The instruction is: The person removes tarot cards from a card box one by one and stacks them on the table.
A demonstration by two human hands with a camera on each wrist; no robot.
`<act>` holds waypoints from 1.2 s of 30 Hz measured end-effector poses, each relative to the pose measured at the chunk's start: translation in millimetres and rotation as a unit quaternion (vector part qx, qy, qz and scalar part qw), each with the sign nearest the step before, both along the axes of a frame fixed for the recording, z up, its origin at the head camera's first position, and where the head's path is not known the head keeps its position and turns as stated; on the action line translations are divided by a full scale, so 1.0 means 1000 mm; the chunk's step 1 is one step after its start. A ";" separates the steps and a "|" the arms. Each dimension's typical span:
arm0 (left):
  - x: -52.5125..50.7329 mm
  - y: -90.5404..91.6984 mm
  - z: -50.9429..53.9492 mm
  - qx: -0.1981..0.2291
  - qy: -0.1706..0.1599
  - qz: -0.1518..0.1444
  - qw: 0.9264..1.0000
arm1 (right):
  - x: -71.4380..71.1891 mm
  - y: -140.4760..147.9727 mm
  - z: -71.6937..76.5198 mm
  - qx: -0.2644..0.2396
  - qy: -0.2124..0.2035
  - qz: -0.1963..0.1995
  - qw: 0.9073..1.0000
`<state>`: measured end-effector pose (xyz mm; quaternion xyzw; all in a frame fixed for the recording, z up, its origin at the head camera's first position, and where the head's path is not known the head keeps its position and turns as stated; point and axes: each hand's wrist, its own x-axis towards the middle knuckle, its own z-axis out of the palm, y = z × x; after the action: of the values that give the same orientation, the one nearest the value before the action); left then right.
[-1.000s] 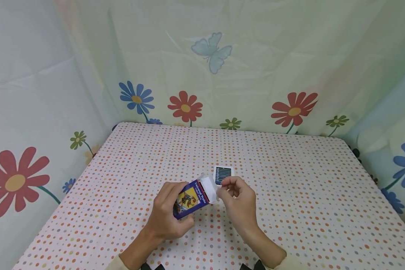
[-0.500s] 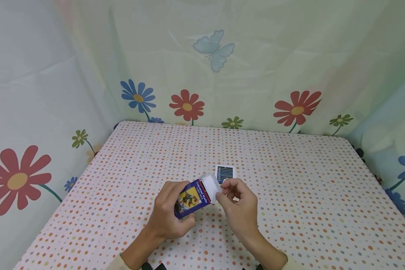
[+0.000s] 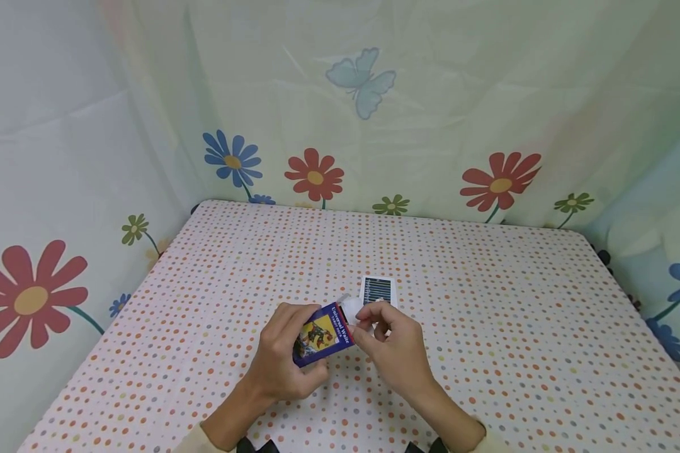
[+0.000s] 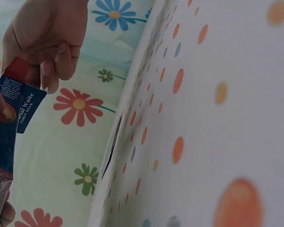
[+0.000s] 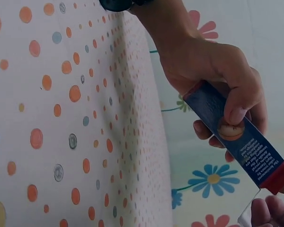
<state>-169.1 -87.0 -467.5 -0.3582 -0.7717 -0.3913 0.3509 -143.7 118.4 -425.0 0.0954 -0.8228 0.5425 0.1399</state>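
In the head view, my left hand (image 3: 286,352) grips a blue tarot card box (image 3: 322,336) by its sides, above the table. The box is tilted, with a yellow picture panel facing up and its open end toward the right. At that end, my right hand (image 3: 393,340) pinches the white inner flap (image 3: 348,308) between thumb and fingertips, partly hiding it. The left wrist view shows the right hand (image 4: 47,38) with bent fingers at the box's end. In the right wrist view, the left thumb presses the box's narrow side (image 5: 232,135).
A white-bordered card (image 3: 378,286) with dark stripes lies on the dotted tablecloth (image 3: 232,264) just beyond the right hand, partly covered by it. Floral curtains (image 3: 419,126) hang behind the table and along both sides.
My right hand has moved slightly left, closer to the box's open end, and now covers more of the white flap. The left hand and box stay nearly still.
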 end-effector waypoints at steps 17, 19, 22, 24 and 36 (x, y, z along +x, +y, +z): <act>0.000 0.001 0.000 -0.002 0.003 -0.001 1.000 | -0.012 0.009 -0.001 -0.092 -0.179 0.063 0.977; 0.000 0.001 0.000 -0.002 0.001 0.000 1.000 | -0.012 0.010 -0.001 -0.087 -0.180 0.066 0.978; 0.000 0.001 0.000 -0.003 -0.004 0.001 1.000 | -0.014 0.012 -0.001 -0.085 -0.181 0.076 0.977; 0.001 0.001 0.000 -0.004 -0.007 0.002 1.000 | -0.015 0.014 -0.001 -0.091 -0.187 0.089 0.974; 0.001 0.000 0.000 -0.001 -0.009 0.006 1.000 | -0.023 0.026 -0.003 -0.152 -0.232 0.129 0.952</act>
<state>-167.7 -86.6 -467.0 -0.3501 -0.7775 -0.3913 0.3462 -166.7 144.0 -428.4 0.0500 -0.7210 0.6818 -0.1136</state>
